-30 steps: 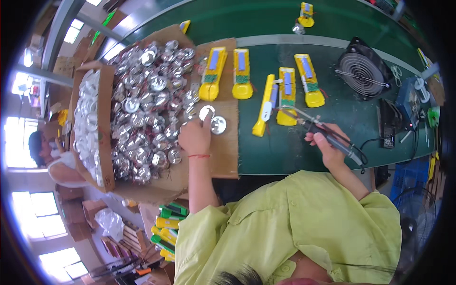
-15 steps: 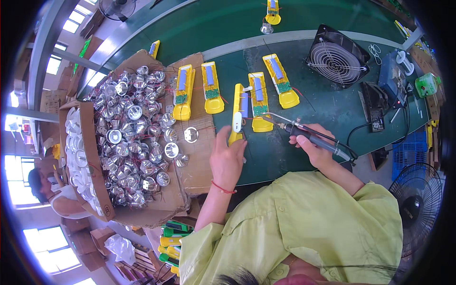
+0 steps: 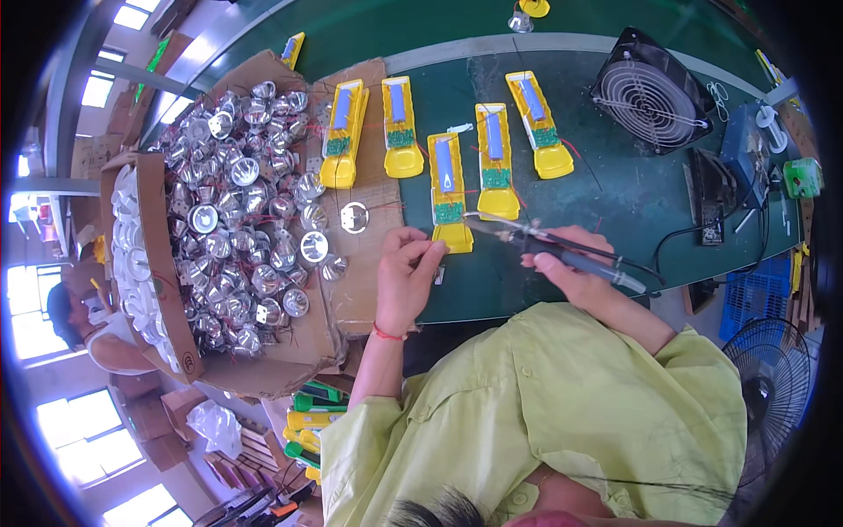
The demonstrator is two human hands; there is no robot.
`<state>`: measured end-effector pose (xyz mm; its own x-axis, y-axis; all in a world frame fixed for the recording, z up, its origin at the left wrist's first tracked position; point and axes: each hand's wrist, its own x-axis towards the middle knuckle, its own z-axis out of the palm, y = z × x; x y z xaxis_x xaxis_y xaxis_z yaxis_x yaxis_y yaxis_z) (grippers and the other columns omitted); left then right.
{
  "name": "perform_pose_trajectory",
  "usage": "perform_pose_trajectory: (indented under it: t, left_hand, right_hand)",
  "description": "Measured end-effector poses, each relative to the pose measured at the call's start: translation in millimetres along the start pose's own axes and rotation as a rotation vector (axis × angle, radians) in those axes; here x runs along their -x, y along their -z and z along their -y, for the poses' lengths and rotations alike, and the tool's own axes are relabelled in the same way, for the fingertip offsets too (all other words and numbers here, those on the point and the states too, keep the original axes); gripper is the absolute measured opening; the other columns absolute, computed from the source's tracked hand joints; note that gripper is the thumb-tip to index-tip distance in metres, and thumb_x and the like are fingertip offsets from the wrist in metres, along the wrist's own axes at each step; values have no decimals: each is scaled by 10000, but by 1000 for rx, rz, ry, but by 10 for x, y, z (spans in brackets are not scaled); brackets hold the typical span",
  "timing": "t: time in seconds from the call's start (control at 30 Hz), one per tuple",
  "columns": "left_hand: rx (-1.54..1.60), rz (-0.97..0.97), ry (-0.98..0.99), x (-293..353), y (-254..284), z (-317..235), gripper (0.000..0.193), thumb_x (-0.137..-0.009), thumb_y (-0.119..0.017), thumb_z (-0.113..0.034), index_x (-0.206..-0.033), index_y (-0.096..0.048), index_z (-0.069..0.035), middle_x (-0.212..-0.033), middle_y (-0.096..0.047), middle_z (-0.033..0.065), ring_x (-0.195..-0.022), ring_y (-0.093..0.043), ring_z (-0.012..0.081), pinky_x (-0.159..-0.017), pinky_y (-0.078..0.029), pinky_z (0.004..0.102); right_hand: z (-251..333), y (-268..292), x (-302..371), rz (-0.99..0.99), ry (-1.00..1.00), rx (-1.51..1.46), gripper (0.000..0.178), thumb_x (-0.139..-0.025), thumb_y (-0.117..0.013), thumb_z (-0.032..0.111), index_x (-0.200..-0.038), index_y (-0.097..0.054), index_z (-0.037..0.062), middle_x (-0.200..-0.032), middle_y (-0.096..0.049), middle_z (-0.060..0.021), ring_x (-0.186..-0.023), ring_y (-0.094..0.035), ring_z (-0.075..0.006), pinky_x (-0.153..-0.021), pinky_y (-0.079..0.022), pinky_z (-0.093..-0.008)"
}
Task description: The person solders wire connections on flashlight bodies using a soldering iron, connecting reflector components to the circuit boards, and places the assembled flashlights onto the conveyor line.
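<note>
My right hand [image 3: 575, 274] grips a soldering iron [image 3: 587, 261], its thin metal tip reaching left over the green circuit board [image 3: 449, 213] of the nearest yellow flashlight housing [image 3: 454, 238]. Whether the tip touches the board, I cannot tell. This housing lies open side up, with a blue cylindrical battery [image 3: 445, 167] in its upper part. My left hand [image 3: 404, 279] is closed in a pinch beside the housing's near end; what the fingertips hold is too small to make out. Just right of it lies a similar housing [image 3: 499, 205], also with battery and board.
More yellow housings [image 3: 552, 162] lie farther back. At left, silver reflector cups [image 3: 246, 206] are heaped on cardboard [image 3: 373, 303], beside a box of white rings [image 3: 140, 263]. A black square fan [image 3: 652, 92] and a blue soldering station [image 3: 742, 145] stand at right.
The nearest housing, tipped on its side in my left hand before, now lies flat with its inside up. My left fingers have drawn into a pinch at its near end. The soldering tip is nearer its board.
</note>
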<state>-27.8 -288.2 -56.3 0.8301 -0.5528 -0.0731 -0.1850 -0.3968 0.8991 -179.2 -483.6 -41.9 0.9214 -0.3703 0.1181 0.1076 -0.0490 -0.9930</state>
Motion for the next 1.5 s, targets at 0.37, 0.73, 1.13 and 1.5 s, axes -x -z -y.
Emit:
perform_pose_trajectory:
  t: [0.37, 0.73, 1.13, 1.5]
  left_hand:
    - [-81, 20, 32, -174, -93, 38, 141, -803, -658, -124, -767, -687, 9, -832, -490, 58, -683, -512, 116, -549, -415, 249]
    - [-160, 7, -33, -177, -77, -7, 143, -797, -651, -131, -754, -688, 0, -789, -515, 65, -700, -516, 146, -619, -409, 267]
    - [-78, 3, 38, -185, -74, -14, 145, -763, -663, -155, -741, -690, -14, -788, -546, 106, -755, -539, 227, -668, -423, 316]
    - [-61, -210, -153, 94, -128, 44, 120, -766, -698, -75, -840, -675, 16, -938, -572, 76, -778, -571, 132, -648, -468, 274]
  right_hand:
    - [-144, -220, -85, -62, -132, 5, 227, -839, -610, 75, -1019, -551, -50, -861, -655, -149, -766, -664, -192, -637, -543, -273]
    - [-157, -291, -134, -100, -217, -78, 235, -844, -606, 89, -1021, -547, -53, -860, -652, -160, -754, -657, -188, -627, -537, -275]
    - [-51, -185, -28, -133, -97, -49, 246, -856, -581, 95, -1042, -525, -56, -877, -643, -168, -764, -649, -197, -671, -537, -296]
    - [-51, -143, 19, -116, -118, -58, 242, -843, -589, 78, -1031, -534, -64, -869, -642, -157, -769, -652, -198, -671, -539, -289]
